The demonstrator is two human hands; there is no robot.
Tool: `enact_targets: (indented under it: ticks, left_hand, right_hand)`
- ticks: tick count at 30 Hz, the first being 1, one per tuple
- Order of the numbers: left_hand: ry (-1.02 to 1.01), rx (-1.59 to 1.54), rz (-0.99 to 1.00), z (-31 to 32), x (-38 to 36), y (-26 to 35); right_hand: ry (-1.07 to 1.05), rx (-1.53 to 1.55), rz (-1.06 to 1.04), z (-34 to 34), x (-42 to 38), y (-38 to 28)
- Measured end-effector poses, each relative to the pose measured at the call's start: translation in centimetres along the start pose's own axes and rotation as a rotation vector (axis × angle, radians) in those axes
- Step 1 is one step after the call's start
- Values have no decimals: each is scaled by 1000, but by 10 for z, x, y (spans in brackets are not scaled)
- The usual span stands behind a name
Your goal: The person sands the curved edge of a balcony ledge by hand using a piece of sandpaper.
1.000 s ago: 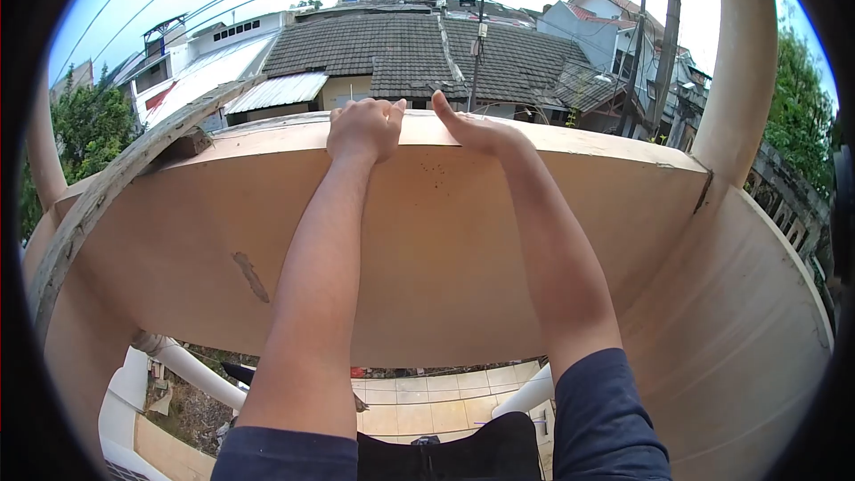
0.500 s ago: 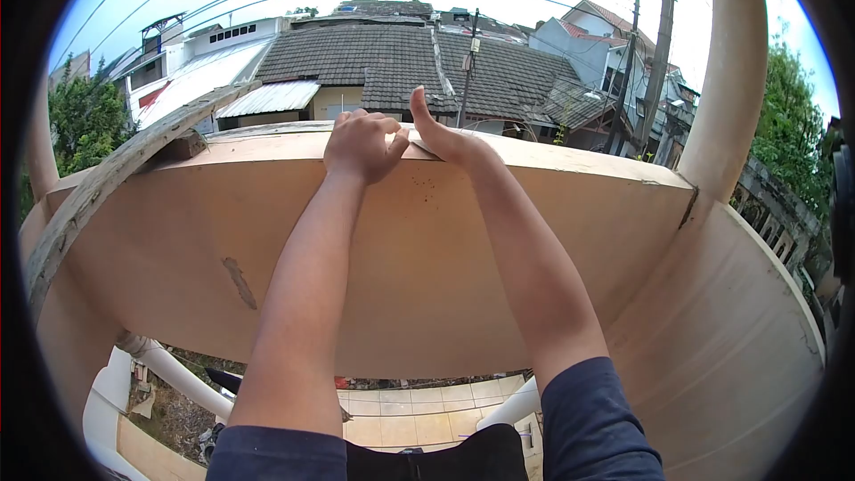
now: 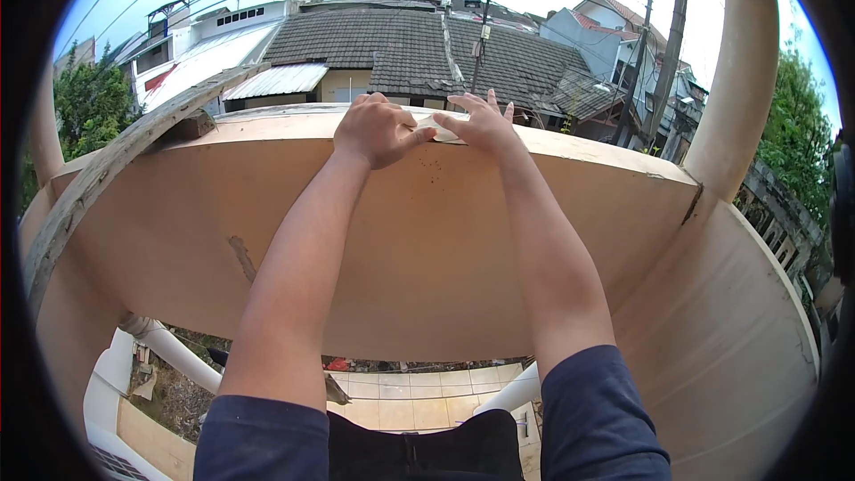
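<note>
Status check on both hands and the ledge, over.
Left hand curled at the ledge. Right hand beside it, spread open. Pale piece between them, unclear what. Weathered plank at left, apart from hands.

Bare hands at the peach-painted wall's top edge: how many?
2. Bare left hand, curled, at the top edge of the peach-painted wall; bare right hand, spread open, just right of the left. No other hand shows; some fingertips are hidden.

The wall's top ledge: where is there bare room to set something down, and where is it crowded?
The ledge looks mostly bare between the right hand and the right column, and between the left hand and the block beside the plank. It is crowded between the two hands, at the thin pale piece, and around that block.
</note>
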State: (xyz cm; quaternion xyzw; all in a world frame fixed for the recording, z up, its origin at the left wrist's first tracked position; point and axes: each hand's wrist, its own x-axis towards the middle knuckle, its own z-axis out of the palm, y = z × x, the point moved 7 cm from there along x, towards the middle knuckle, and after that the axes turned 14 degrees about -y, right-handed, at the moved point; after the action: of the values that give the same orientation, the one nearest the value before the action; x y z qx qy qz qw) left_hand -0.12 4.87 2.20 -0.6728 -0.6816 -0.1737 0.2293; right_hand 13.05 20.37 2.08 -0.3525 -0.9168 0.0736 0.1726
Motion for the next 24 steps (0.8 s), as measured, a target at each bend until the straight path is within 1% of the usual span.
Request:
enact_targets:
  ticks: [3,5,6,8,9,10,12,13,15,16,18,20,21,22,23,24]
  left_hand:
    - [-30,-36,-11,-1,3,-2]
    - [-81,-63,-77,3,11,-9]
    - [-73,-56,-71,6,17,-6]
    - [19,-219,-270,8,28,-15]
    - [-21,-369,-320,5,32,-8]
    - [-21,-357,-311,6,42,3]
    - [1,-509,-330,12,58,20]
    - [2,-498,-326,10,67,27]
    - [-18,-715,-251,12,85,41]
    - [-15,-707,-260,16,88,48]
    - [-84,-677,-426,24,86,46]
    - [-367,-491,-550,45,73,42]
    - [-476,-409,-484,48,64,42]
    - [-473,-405,-486,40,55,39]
    - [-578,-351,-408,35,47,44]
    - [-683,-298,-326,34,39,47]
  right_hand:
    - [-19,-6,-17,1,4,4]
    - [3,75,-58,-3,4,7]
    - [16,75,-60,-6,4,6]
    - [-73,39,-50,-2,7,4]
    - [-37,55,-77,-3,6,3]
    - [-25,65,-76,-5,6,5]
    - [-49,53,-115,-4,6,4]
    - [-35,30,-140,-2,8,3]
    - [-8,27,-142,-1,10,5]
    - [12,16,-146,-1,12,6]
    - [46,23,-179,6,26,13]
    - [59,-39,-116,17,44,27]
    - [62,-39,-127,10,34,16]
    - [-18,-91,-114,1,16,4]
    - [-96,-145,-95,-1,5,-2]
    - [-93,-145,-91,2,5,0]
